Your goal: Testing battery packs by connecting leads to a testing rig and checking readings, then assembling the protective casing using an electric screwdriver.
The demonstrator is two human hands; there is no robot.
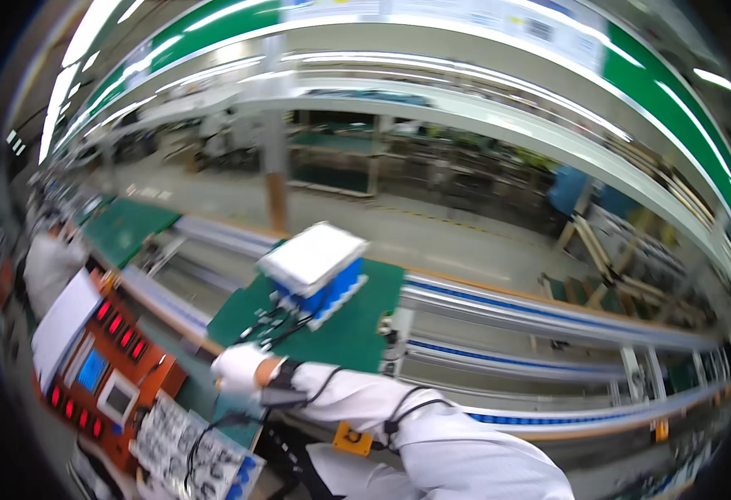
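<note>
My right arm, in a white sleeve with black straps, reaches in from the lower right. My right hand [242,369], white-gloved, is over the near edge of a green board [345,337]; its fingers are smeared by motion. Just beyond it on the board, black cables [267,323] trail from a stack of blue and white trays [320,287] topped by a white block. Nearer me, at the lower left, a pale tray of small parts [184,446] lies tilted, a dark cable across it. Pale shapes below this tray may be my left hand; I cannot make out its fingers.
An orange test instrument [107,387] with red digit displays and a blue screen stands at the left, white paper [65,329] against it. Conveyor rails [549,321] run to the right. Another green board [128,229] and a person [53,262] in pale clothing are farther left.
</note>
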